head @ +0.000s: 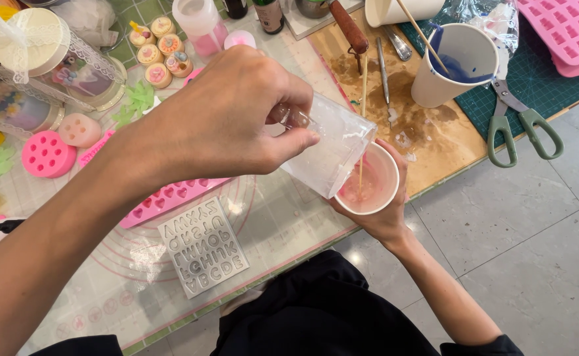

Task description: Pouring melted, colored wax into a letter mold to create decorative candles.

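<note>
My left hand (226,115) grips a clear plastic cup (332,148) tilted on its side, its mouth over a white paper cup (382,178). Pale pink liquid lies in the white cup, and a thin wooden stick (362,125) stands in it. My right hand (385,221) cradles the white cup from below, just past the table's front edge. Both cups touch at the rim.
On the mat lie a clear letter mould (202,245), a pink heart mould (170,198) and a round pink mould (47,153). A second paper cup (457,62) with blue liquid, green-handled scissors (523,122), metal tools and a pink tray (566,29) sit to the right.
</note>
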